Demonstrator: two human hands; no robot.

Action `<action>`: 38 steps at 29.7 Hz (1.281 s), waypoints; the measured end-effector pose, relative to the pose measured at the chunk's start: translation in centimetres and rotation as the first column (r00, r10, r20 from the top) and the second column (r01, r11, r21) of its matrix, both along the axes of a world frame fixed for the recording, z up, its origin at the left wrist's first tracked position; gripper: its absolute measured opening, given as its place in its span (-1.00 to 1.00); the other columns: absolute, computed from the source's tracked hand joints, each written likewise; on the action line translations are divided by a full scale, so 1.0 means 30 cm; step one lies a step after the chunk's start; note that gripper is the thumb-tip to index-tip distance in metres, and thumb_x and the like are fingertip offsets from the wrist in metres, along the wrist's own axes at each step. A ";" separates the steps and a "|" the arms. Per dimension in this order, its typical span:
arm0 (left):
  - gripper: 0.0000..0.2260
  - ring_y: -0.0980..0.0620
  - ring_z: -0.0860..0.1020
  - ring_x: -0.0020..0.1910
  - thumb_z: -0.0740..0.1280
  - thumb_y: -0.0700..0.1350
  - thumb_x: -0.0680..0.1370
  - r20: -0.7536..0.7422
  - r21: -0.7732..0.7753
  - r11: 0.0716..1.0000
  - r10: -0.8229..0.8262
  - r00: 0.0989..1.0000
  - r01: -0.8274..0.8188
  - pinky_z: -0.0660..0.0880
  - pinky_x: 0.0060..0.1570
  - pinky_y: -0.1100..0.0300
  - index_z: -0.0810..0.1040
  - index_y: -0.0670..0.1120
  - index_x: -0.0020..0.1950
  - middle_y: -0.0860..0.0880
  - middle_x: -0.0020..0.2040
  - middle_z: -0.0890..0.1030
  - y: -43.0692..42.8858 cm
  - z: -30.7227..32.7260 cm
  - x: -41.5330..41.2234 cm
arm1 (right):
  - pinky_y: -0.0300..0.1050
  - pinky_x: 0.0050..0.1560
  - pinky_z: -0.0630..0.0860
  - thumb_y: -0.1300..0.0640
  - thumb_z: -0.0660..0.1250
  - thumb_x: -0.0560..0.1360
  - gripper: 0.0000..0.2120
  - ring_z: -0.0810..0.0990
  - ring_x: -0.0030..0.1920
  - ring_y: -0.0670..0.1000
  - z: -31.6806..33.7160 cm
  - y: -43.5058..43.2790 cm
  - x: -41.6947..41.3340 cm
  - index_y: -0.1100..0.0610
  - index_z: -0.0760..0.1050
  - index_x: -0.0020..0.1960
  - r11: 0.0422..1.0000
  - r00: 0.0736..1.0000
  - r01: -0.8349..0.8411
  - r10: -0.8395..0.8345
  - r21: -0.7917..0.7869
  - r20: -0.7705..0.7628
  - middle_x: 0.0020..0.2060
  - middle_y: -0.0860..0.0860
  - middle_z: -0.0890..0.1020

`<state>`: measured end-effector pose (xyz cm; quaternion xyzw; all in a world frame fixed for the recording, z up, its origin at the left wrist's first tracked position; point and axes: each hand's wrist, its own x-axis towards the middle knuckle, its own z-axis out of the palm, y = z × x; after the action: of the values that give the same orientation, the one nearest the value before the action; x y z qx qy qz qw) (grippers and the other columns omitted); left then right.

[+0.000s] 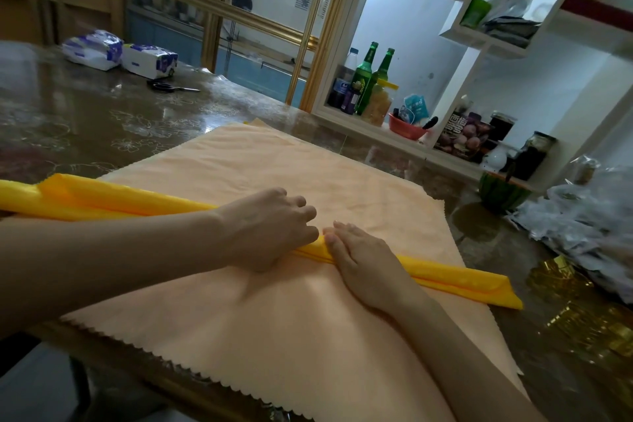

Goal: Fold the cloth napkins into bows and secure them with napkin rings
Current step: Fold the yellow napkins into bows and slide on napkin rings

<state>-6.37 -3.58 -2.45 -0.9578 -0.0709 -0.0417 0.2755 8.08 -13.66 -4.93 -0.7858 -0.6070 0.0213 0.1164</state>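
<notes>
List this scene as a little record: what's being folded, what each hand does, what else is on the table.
item: yellow napkin, folded into a long strip
underneath: peach cloth with zigzag edges, on the table
left hand: fingers curled, pinching the strip's middle
right hand: flat, pressing on the strip
also there: scissors, tissue packs at far side

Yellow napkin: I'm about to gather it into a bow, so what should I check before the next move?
1. Yellow napkin folded into a long narrow strip: ok.
2. Strip lies on the peach cloth: ok.
3. Left hand grips the strip: ok.
4. Right hand presses it flat alongside: ok.
5. Ends even: cannot tell, left end leaves the frame.
6. Napkin ring at hand: cannot tell, gold items at right are blurred.
</notes>
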 end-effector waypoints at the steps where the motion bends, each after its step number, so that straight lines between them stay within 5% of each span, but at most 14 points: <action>1: -0.74 -0.06 0.42 0.11 0.14 -0.12 0.54 -0.028 0.002 1.000 0.013 1.000 -0.013 0.21 -0.13 0.14 0.38 -0.04 0.23 -0.07 0.13 0.42 -0.008 0.004 0.004 | -0.17 0.43 0.04 -0.08 -0.05 0.64 -0.57 0.12 0.50 -0.03 0.001 -0.004 -0.002 0.00 0.27 0.46 0.999 1.000 0.010 -0.010 -0.039 0.006 0.49 -0.01 0.22; 4: -0.74 -0.03 0.42 0.06 0.20 -0.02 0.51 -0.133 -0.072 0.987 0.133 0.982 -0.143 0.26 -0.14 0.15 0.40 -0.01 0.19 -0.05 0.10 0.39 -0.033 0.018 0.014 | -0.11 0.45 0.02 -0.11 -0.07 0.64 -0.53 0.05 0.51 -0.02 0.005 -0.012 -0.010 -0.01 0.17 0.50 0.992 0.998 0.040 -0.036 -0.119 0.043 0.52 0.00 0.13; 6: -0.84 -0.03 0.44 -0.05 0.22 0.03 0.49 -0.149 -0.302 0.918 0.221 0.964 -0.257 0.30 -0.20 0.17 0.46 -0.01 -0.01 -0.02 -0.03 0.41 -0.045 0.042 0.022 | -0.08 0.46 0.00 -0.11 -0.08 0.64 -0.53 0.02 0.52 -0.01 0.011 -0.019 -0.021 -0.01 0.13 0.51 0.988 0.997 0.049 -0.041 -0.149 0.060 0.53 0.02 0.09; 9: -0.84 -0.04 0.49 -0.04 0.20 0.01 0.53 0.064 -0.581 0.797 0.244 0.968 -0.162 0.42 -0.12 0.14 0.43 0.00 -0.21 0.02 -0.15 0.44 -0.034 0.050 0.054 | -0.05 0.49 -0.02 -0.07 -0.10 0.65 -0.54 -0.02 0.53 0.02 0.010 -0.023 -0.030 0.01 0.11 0.52 0.985 0.997 0.052 -0.041 -0.167 0.068 0.53 0.04 0.05; 12: -0.76 -0.02 0.40 0.25 0.11 -0.03 0.61 0.217 -0.598 0.796 0.272 0.938 -0.093 0.33 0.18 0.11 0.46 0.00 0.20 -0.01 0.22 0.47 -0.011 -0.005 0.112 | -0.04 0.38 0.21 0.04 -0.06 0.65 -0.61 0.26 0.43 0.12 0.004 -0.018 -0.022 0.12 0.37 0.35 0.998 0.997 0.041 -0.044 -0.051 -0.070 0.41 0.14 0.35; 14: -0.67 -0.03 0.31 0.36 0.02 0.02 0.64 0.134 -0.667 0.730 0.316 0.939 -0.150 0.24 0.30 0.06 0.35 -0.01 0.36 -0.03 0.37 0.37 -0.023 -0.059 0.145 | -0.02 0.01 0.36 0.10 0.01 0.63 -0.68 0.51 0.09 0.17 -0.001 -0.015 -0.005 0.18 0.51 -0.01 0.977 0.984 0.126 -0.101 0.170 -0.149 0.03 0.17 0.59; 17: -0.61 -0.05 0.27 0.39 -0.08 0.08 0.64 0.135 -0.613 0.765 0.346 0.928 -0.196 0.20 0.34 0.03 0.33 -0.01 0.36 -0.06 0.41 0.33 -0.050 -0.123 0.168 | -0.06 -0.13 0.33 0.09 0.07 0.62 -0.72 0.52 -0.02 0.16 0.001 -0.015 0.058 0.17 0.49 -0.10 0.923 0.962 0.270 -0.247 0.273 -0.115 -0.09 0.14 0.59; 21: -0.57 -0.04 0.20 0.45 -0.10 0.12 0.63 0.137 -0.571 0.794 0.342 0.930 -0.208 0.14 0.39 0.04 0.27 0.01 0.43 -0.07 0.48 0.23 -0.062 -0.132 0.154 | 0.04 0.36 0.21 -0.04 -0.02 0.63 -0.58 0.31 0.37 0.10 -0.024 -0.032 0.138 0.10 0.33 0.38 0.951 0.951 0.309 -0.310 -0.025 -0.014 0.38 0.09 0.38; 26: -0.55 -0.04 0.18 0.46 -0.09 0.14 0.62 0.104 -0.594 0.777 0.332 0.938 -0.209 0.12 0.40 0.04 0.25 0.01 0.44 -0.07 0.48 0.22 -0.069 -0.119 0.148 | 0.06 0.47 -0.06 -0.17 -0.14 0.62 -0.47 0.01 0.52 0.07 -0.045 -0.072 0.158 0.00 0.05 0.54 0.939 0.947 0.321 -0.317 -0.126 0.049 0.54 0.03 0.04; 31: -0.54 -0.07 0.10 0.49 -0.08 0.13 0.63 0.063 -0.601 0.762 0.347 0.936 -0.242 0.06 0.44 0.01 0.14 0.02 0.50 -0.11 0.54 0.06 -0.068 -0.117 0.139 | 0.11 0.49 -0.05 -0.08 -0.15 0.64 -0.51 -0.02 0.52 0.08 -0.059 -0.236 0.315 0.02 0.02 0.54 0.882 0.902 0.432 -0.428 -0.190 0.060 0.54 0.04 0.03; 33: -0.56 -0.09 0.05 0.50 -0.04 0.09 0.64 0.087 -0.580 0.788 0.311 0.946 -0.206 0.01 0.45 -0.04 0.06 0.05 0.52 -0.12 0.55 -0.05 -0.082 -0.091 0.138 | 0.11 0.47 -0.02 -0.07 -0.14 0.65 -0.53 0.06 0.51 0.12 -0.039 -0.308 0.357 0.08 0.16 0.49 0.851 0.867 0.495 -0.497 -0.173 0.037 0.51 0.07 0.15; 36: -0.65 -0.13 0.36 0.31 0.06 -0.17 0.57 0.369 -0.555 0.822 0.103 0.924 0.130 0.31 0.21 0.06 0.39 0.03 0.32 -0.14 0.39 0.30 -0.118 -0.078 0.145 | 0.08 0.44 0.14 -0.03 -0.02 0.64 -0.65 0.29 0.40 0.16 0.008 -0.358 0.348 0.10 0.42 0.23 0.884 0.881 0.466 -0.459 -0.045 0.118 0.32 0.11 0.43; 38: -0.71 -0.08 0.48 0.04 0.12 -0.25 0.48 0.336 -0.592 0.792 0.073 0.939 0.150 0.34 -0.13 0.14 0.47 0.00 0.11 -0.07 0.16 0.41 -0.153 -0.058 0.147 | -0.09 0.40 0.18 0.03 0.07 0.64 -0.66 0.32 0.40 0.05 0.041 -0.366 0.313 0.09 0.38 0.36 0.917 0.915 0.398 -0.399 0.038 0.051 0.37 0.04 0.41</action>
<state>-1.96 -8.17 -4.18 -0.9741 -0.1073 -0.1878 -0.0652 17.47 -24.63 -3.71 -0.8916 -0.4376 -0.0338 0.1114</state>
